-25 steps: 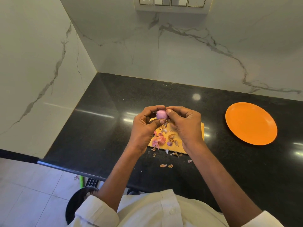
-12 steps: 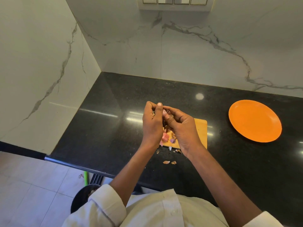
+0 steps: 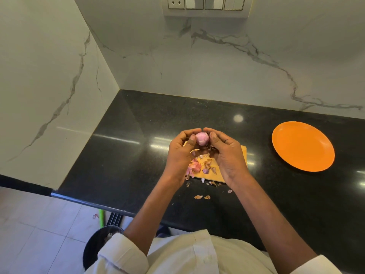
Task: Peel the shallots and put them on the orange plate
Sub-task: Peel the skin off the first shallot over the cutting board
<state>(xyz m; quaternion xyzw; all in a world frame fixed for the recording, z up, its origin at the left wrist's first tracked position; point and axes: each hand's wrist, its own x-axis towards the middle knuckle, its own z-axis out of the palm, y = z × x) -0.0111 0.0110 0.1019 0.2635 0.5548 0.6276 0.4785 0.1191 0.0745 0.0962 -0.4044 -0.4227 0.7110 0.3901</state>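
Both hands — the left hand (image 3: 182,153) and the right hand (image 3: 227,155) — pinch the pink shallot (image 3: 202,139) above the yellow board (image 3: 243,155), so it could slip and roll off the worktop (image 3: 138,155), far from the orange plate (image 3: 303,149) at 3 o'clock.

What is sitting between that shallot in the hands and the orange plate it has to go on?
Nothing visible. The shallot is held by the left hand and right hand above the cutting board; only bare black counter lies between there and the empty orange plate.
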